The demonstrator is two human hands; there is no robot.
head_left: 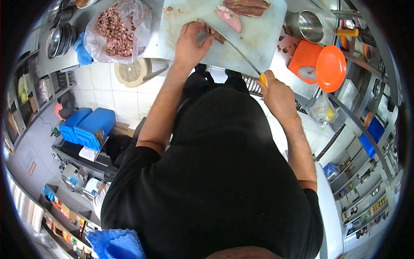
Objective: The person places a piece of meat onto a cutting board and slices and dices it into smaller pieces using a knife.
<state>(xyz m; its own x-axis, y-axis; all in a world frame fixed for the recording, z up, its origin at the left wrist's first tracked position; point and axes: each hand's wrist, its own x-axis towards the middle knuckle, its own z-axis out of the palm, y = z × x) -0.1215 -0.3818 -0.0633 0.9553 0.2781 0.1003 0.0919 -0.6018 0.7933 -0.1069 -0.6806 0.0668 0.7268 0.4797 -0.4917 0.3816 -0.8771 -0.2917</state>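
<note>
My right hand (277, 94) is wrapped round the yellow handle of a long knife (243, 52), whose blade slants up and left across the white cutting board (177, 34). At the blade's far end, my left hand (192, 43) has its fingers curled onto a small piece of brown meat (214, 34), against the board. A pink piece of meat (230, 18) and a larger dark red piece (248, 6) lie farther back on the board.
Diced meat fills a clear plastic bag (114, 32) left of the board. On the right stand a steel pot (307, 26), an orange container (302, 58) and an orange oval plate (331, 68). Metal bowls (60, 41) and a blue cloth (82, 49) are at the far left.
</note>
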